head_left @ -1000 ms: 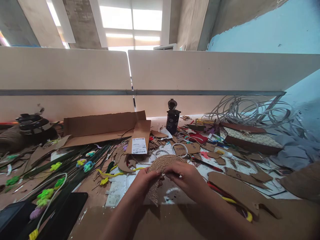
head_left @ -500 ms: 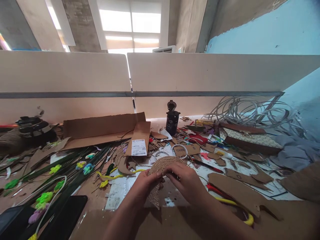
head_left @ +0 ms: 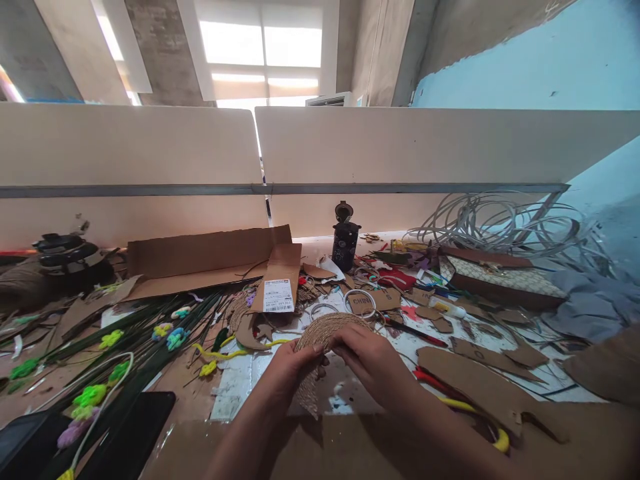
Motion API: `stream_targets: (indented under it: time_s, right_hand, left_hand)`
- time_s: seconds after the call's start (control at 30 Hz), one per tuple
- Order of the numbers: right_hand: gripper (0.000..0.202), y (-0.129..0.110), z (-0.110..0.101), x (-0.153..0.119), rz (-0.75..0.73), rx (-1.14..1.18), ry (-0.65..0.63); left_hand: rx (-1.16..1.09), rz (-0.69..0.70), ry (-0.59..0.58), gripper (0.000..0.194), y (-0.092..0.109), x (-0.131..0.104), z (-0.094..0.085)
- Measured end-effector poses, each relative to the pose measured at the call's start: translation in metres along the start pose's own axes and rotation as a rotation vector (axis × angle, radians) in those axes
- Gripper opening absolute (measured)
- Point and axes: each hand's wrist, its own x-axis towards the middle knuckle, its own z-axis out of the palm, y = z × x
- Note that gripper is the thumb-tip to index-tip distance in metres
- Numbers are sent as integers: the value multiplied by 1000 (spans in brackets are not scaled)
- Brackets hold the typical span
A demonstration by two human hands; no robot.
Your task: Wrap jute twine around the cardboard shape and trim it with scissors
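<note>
Nearest the camera lies a broad brown cardboard sheet (head_left: pixel 350 447), over which both forearms reach. Just beyond it the left hand (head_left: pixel 290 363) and the right hand (head_left: pixel 373 360) meet on a round, flat mat of coiled tan jute rope (head_left: pixel 325 327), held tilted above the cluttered white tabletop (head_left: pixel 240 373). The left fingers are closed on the mat's near edge, pinching it; the right fingers curl over the rim beside them, pressing on the coil, though whether they also pinch a loose rope end cannot be told.

The work in hand looks like winding or fixing the outer turn of the coil. The next move likely calls for a steady left-hand pinch while the right guides the edge round without loosening the turns.

To the left lie dark green wire stems with bright pipe-cleaner flowers (head_left: pixel 110 340) and a black phone (head_left: pixel 125 433); to the right, cut brown cardboard shapes (head_left: pixel 480 380). Farther back stand a flattened cardboard box with a white label (head_left: pixel 210 257), a black lidded bottle (head_left: pixel 345 243), a patterned brown handbag (head_left: pixel 500 277) and a tangle of grey cane loops (head_left: pixel 500 223).
</note>
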Motion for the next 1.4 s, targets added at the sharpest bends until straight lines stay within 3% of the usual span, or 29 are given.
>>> stream_targets:
  time_s: [0.4, 0.9, 1.2, 1.4]
  right_hand:
    - [16, 10, 7, -5, -34, -202, -3]
    - [10, 14, 13, -15, 4, -389, 6]
    - [12, 10, 12, -12, 53, -358, 10]
    - [11, 6, 10, -11, 102, -325, -4]
  left_hand:
    - [17, -20, -37, 31, -6, 8, -7]
    - [86, -6, 68, 35, 1, 4, 4]
    - [175, 15, 80, 30, -8, 10, -3]
    - [251, -3, 122, 27, -7, 8, 2]
